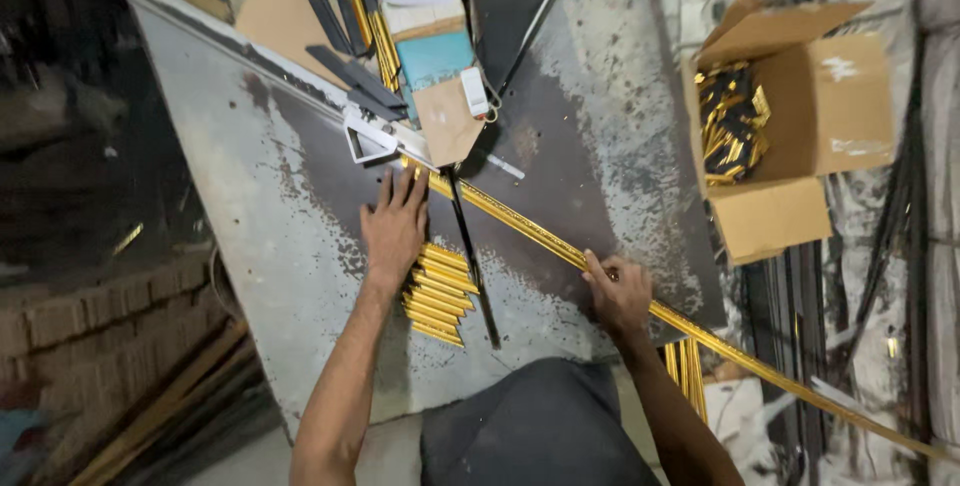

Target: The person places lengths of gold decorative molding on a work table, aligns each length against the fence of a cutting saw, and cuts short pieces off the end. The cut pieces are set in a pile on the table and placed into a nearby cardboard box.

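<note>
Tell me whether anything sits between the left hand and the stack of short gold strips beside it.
Nothing visible does. The left hand lies flat on the worktable, its heel right at the upper end of the stack of short gold strips. The thin black rod lies on the stack's far side. The right hand rests on the long gold strip.

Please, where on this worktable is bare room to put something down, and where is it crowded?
Bare worktable lies left of the left hand and the stack of short gold strips. Another free patch lies between the long gold strip and the cardboard box. The far end is crowded with cardboard pieces and dark strips.
</note>
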